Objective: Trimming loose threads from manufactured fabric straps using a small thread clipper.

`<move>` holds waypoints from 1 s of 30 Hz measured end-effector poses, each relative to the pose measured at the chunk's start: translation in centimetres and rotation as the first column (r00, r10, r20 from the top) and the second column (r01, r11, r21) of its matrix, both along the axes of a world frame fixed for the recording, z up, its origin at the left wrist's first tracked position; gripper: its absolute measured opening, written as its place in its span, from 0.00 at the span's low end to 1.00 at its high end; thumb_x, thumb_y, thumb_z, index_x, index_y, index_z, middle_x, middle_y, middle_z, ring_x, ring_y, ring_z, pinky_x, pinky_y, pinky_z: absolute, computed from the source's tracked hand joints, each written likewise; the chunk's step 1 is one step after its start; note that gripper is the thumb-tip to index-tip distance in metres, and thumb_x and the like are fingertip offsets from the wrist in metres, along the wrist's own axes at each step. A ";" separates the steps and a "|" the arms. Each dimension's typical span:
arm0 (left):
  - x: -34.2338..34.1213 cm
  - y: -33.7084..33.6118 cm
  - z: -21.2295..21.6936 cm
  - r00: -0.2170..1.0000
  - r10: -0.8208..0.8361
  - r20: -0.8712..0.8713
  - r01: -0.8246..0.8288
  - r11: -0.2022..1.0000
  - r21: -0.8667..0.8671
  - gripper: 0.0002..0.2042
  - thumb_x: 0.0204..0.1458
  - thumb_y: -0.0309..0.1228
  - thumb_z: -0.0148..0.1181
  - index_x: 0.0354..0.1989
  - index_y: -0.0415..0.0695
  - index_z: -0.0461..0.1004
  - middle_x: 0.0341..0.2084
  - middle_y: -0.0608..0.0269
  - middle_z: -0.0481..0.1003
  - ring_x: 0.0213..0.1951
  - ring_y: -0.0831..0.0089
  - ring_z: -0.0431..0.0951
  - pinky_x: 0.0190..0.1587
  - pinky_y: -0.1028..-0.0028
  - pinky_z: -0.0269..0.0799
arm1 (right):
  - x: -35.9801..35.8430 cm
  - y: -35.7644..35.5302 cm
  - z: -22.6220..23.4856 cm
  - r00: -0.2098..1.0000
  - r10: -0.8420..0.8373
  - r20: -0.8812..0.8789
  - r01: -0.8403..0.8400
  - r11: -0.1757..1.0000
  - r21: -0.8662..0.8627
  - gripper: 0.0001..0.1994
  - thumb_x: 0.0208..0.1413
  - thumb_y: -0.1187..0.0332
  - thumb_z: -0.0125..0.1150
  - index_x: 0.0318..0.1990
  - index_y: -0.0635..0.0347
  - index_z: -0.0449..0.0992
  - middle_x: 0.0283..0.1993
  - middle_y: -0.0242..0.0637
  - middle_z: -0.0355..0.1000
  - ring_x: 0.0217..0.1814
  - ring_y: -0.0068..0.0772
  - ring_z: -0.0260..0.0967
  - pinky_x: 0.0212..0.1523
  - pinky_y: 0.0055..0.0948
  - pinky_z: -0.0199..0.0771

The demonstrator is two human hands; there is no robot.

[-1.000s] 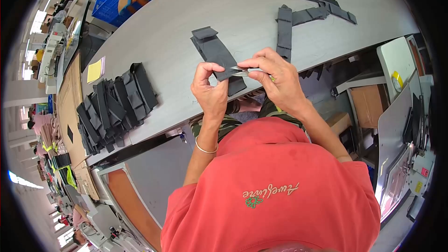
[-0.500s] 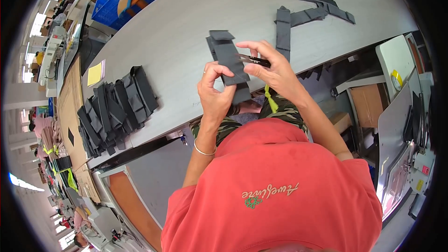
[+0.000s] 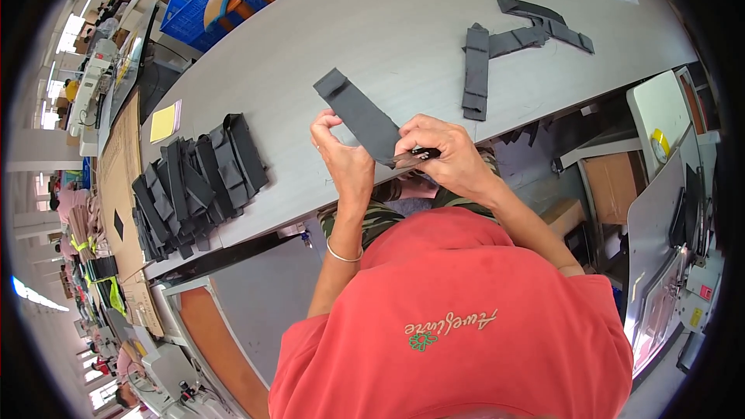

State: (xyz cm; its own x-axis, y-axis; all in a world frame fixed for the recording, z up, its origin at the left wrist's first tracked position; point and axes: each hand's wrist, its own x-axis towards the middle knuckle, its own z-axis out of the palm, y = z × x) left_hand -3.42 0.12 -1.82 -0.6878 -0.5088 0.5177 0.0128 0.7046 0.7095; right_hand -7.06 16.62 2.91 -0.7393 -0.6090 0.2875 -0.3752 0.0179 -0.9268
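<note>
While your left hand (image 3: 347,166) grips the dark strip (image 3: 361,115), your right hand (image 3: 450,154) clasps snips (image 3: 421,154) at its near end, seemingly trimming; any next cut needs it steady.

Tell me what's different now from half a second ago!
The dark fabric piece in the left hand has tilted, its far end swinging left. The right hand has brought the small snips down from the piece's side to its near end. Nothing was dropped. The dark pile on the left and the strips on the right stayed put.
</note>
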 end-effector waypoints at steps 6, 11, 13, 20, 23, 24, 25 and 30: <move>0.6 -1.0 0.1 0.869 -0.463 -0.173 0.269 0.149 0.952 0.21 0.49 0.16 0.55 0.50 0.41 0.56 0.44 0.54 0.70 0.41 0.71 0.75 0.37 0.78 0.73 | 0.4 -0.5 -0.6 0.997 -0.038 -0.073 0.039 0.999 0.010 0.10 0.41 0.83 0.61 0.32 0.59 0.77 0.34 0.33 0.68 0.32 0.27 0.67 0.31 0.26 0.66; 1.2 0.6 2.8 0.863 -0.421 -0.280 0.335 0.062 0.940 0.26 0.51 0.17 0.52 0.59 0.40 0.51 0.49 0.49 0.70 0.46 0.67 0.75 0.44 0.71 0.75 | 0.8 -0.6 -1.3 0.991 -0.094 -0.096 0.100 0.993 0.063 0.12 0.39 0.84 0.57 0.33 0.59 0.77 0.35 0.32 0.66 0.31 0.30 0.66 0.31 0.26 0.66; 1.4 0.5 3.2 0.842 -0.423 -0.335 0.369 -0.001 0.929 0.28 0.52 0.19 0.52 0.62 0.40 0.50 0.50 0.47 0.69 0.48 0.66 0.75 0.47 0.68 0.75 | 0.8 -0.6 -1.6 0.989 -0.125 -0.079 0.129 0.991 0.048 0.12 0.39 0.84 0.57 0.32 0.59 0.77 0.35 0.33 0.66 0.31 0.30 0.66 0.31 0.27 0.66; 1.5 0.9 3.0 0.811 -0.422 -0.405 0.411 -0.083 0.908 0.36 0.54 0.21 0.55 0.68 0.37 0.39 0.50 0.47 0.70 0.48 0.65 0.75 0.48 0.66 0.74 | 0.9 -0.5 -1.3 0.981 -0.140 -0.131 0.159 0.976 0.151 0.10 0.41 0.80 0.61 0.33 0.58 0.77 0.37 0.32 0.66 0.32 0.33 0.69 0.32 0.30 0.68; 1.3 1.0 2.5 0.855 -0.405 -0.323 0.415 0.161 0.896 0.39 0.52 0.17 0.57 0.68 0.36 0.38 0.46 0.49 0.73 0.46 0.68 0.76 0.48 0.70 0.74 | 0.7 -0.2 -0.4 0.984 -0.116 -0.139 0.130 0.986 0.101 0.11 0.43 0.77 0.63 0.36 0.56 0.78 0.38 0.33 0.68 0.34 0.35 0.70 0.35 0.30 0.69; 1.3 0.9 2.4 0.852 -0.407 -0.329 0.427 0.176 0.887 0.38 0.52 0.17 0.58 0.67 0.36 0.39 0.46 0.48 0.73 0.46 0.69 0.76 0.48 0.70 0.74 | 0.6 0.0 0.0 0.982 -0.122 -0.141 0.126 0.992 0.022 0.11 0.44 0.77 0.64 0.38 0.57 0.78 0.38 0.34 0.69 0.35 0.33 0.69 0.37 0.28 0.68; 1.2 0.8 2.3 0.850 -0.408 -0.334 0.436 0.189 0.880 0.38 0.52 0.18 0.58 0.67 0.35 0.39 0.47 0.48 0.73 0.47 0.69 0.75 0.48 0.70 0.74 | 0.2 0.1 0.4 0.983 -0.122 -0.141 0.126 0.992 0.022 0.11 0.44 0.77 0.64 0.38 0.57 0.78 0.38 0.34 0.69 0.35 0.33 0.69 0.37 0.28 0.68; 1.3 0.7 2.8 0.882 -0.379 -0.279 0.386 0.243 0.890 0.35 0.52 0.18 0.59 0.65 0.33 0.44 0.47 0.48 0.73 0.47 0.70 0.75 0.49 0.71 0.73 | -1.3 0.9 0.8 0.930 -0.254 -0.267 0.296 0.946 0.129 0.10 0.49 0.72 0.61 0.40 0.57 0.78 0.34 0.37 0.74 0.35 0.35 0.71 0.39 0.30 0.68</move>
State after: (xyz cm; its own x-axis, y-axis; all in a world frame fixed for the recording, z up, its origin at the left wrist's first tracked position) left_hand -2.15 0.86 0.99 -0.9428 -0.3251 -0.0740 0.0920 -0.4671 0.8794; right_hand -8.40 17.55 3.76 -0.8043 -0.4457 0.3931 -0.5471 0.2969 -0.7827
